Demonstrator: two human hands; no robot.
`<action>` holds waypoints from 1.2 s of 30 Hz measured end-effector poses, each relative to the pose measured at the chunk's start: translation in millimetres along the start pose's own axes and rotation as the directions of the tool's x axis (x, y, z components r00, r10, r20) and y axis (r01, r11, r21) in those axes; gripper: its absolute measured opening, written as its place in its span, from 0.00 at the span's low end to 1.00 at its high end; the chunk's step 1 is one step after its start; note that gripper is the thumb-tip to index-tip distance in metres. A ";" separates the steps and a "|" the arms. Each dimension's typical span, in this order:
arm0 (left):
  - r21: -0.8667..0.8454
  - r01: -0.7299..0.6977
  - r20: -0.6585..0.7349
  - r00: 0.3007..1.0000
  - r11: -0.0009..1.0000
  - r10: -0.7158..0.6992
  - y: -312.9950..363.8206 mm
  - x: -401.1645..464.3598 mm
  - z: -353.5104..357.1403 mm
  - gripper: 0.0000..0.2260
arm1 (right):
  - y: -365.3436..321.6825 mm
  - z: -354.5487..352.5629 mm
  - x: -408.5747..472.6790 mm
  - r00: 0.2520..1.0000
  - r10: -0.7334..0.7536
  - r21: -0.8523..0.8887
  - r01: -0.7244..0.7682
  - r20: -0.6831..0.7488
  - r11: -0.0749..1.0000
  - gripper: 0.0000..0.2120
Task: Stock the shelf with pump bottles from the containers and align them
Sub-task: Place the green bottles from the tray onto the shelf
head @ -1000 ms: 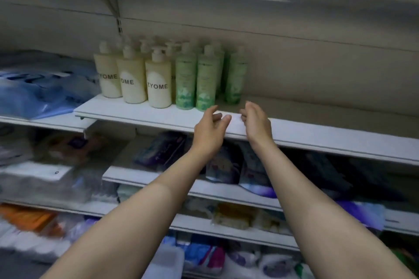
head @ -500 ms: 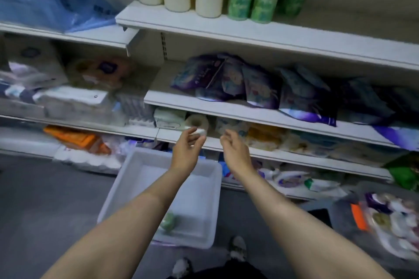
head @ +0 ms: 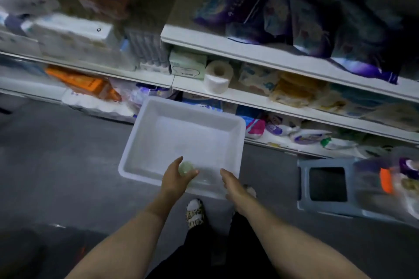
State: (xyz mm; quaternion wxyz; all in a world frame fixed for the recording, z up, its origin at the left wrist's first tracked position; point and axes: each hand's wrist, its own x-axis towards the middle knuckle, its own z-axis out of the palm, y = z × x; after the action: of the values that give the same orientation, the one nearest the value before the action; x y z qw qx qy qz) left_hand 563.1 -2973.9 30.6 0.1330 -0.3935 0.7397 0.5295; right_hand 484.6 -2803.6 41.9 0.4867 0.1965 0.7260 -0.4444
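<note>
The left hand point(head: 175, 178) curls its thumb and fingers round the pale green pump bottle point(head: 186, 169) at the near edge of the white plastic tub point(head: 145, 133) on the floor. The right hand point(head: 231, 182) hangs beside it, fingers loose, holding nothing. Most of the bottle is hidden; the shelf goods are blurred.
</note>
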 end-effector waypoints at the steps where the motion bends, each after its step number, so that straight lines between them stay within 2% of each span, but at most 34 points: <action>1: -0.006 0.017 0.007 1.000 1.000 -0.017 -4.7 2.2 2.5 0.36 | 6.4 3.1 3.1 1.000 0.010 0.012 -0.010 0.013 1.000 0.26; 5: -0.014 0.058 0.029 0.998 0.998 -0.058 -17.3 12.7 9.6 0.37 | 24.2 18.2 17.6 0.996 0.040 0.039 -0.043 0.078 0.998 0.29; 11: 0.064 0.020 0.043 0.999 0.998 -0.022 -26.6 27.6 9.8 0.32 | 33.6 39.7 33.2 0.988 0.077 -0.004 -0.077 0.137 0.997 0.33; 14: 0.076 0.011 0.040 0.999 0.997 -0.014 -29.9 29.2 9.1 0.28 | 34.7 43.5 33.6 0.989 0.088 -0.052 -0.082 0.117 0.995 0.43; 16: 0.089 0.003 0.043 0.999 0.996 -0.007 -30.5 30.0 7.7 0.27 | 33.1 43.9 34.3 0.989 0.093 -0.073 -0.086 0.112 0.994 0.45; 20: 0.119 -0.015 0.030 0.999 0.993 0.011 -22.3 30.2 1.7 0.25 | 25.1 41.3 32.8 0.990 0.064 -0.034 -0.061 0.125 0.998 0.28; 23: 0.101 -0.051 0.038 0.998 0.994 0.047 -4.0 26.7 -6.4 0.19 | 14.8 34.0 28.3 0.992 0.036 -0.024 -0.034 0.123 0.999 0.28; 26: 0.057 -0.083 0.042 0.996 0.995 0.081 24.6 23.0 -14.1 0.19 | -7.4 26.0 14.1 0.994 -0.021 0.049 0.016 0.103 0.999 0.26; 29: -0.004 -0.126 0.040 0.991 0.992 0.126 62.8 16.6 -19.5 0.20 | -33.2 15.4 -9.0 0.988 -0.117 0.074 0.110 0.103 0.991 0.17; 32: -0.106 -0.166 0.037 0.985 0.980 0.170 110.6 5.6 -23.7 0.26 | -58.2 -5.3 -33.2 0.975 -0.194 0.075 0.186 0.107 0.980 0.17; 34: -0.184 -0.176 0.007 0.984 0.967 0.180 147.5 -3.9 -24.8 0.31 | -76.6 -23.3 -48.9 0.966 -0.248 0.143 0.236 0.073 0.961 0.14; 36: -0.212 -0.214 -0.041 0.977 0.954 0.210 186.0 -11.7 -21.9 0.32 | -95.6 -41.9 -65.8 0.954 -0.296 0.239 0.279 0.039 0.930 0.15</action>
State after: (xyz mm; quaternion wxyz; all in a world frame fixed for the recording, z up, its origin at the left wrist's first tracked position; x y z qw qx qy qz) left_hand 441.1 -2964.1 172.8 0.0252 -0.3290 0.7170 0.6140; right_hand 423.3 -2809.2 148.8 0.4167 0.1266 0.6718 -0.5992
